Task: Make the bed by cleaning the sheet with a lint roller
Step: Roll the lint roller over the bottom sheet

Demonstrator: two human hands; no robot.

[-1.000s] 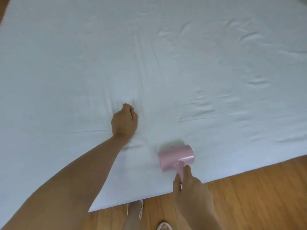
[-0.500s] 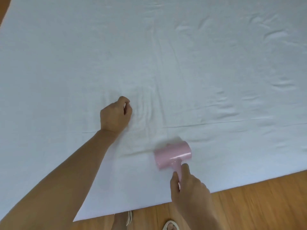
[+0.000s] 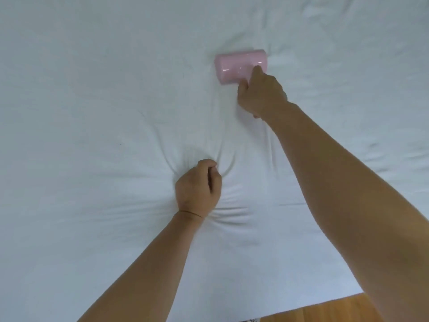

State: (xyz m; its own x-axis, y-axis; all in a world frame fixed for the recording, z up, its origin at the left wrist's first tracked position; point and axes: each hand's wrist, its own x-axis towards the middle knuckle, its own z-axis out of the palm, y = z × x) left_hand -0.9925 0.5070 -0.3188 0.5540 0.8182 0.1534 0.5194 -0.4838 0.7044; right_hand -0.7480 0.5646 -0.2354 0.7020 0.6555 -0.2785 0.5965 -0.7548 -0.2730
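A white sheet covers the bed and fills almost the whole head view. A pink lint roller lies on the sheet far out from the bed's edge. My right hand grips its handle, which the hand hides, with the arm stretched forward. My left hand is a closed fist pressed into the sheet nearer to me. Creases fan out around the fist. Whether it holds any cloth is hidden.
A strip of wooden floor shows at the bottom right, past the sheet's near edge. Wrinkles run across the sheet at the upper right.
My right hand has pushed the roller away from the bed's near edge, far out over the sheet. The view has leaned forward over the bed. My left fist stays planted.
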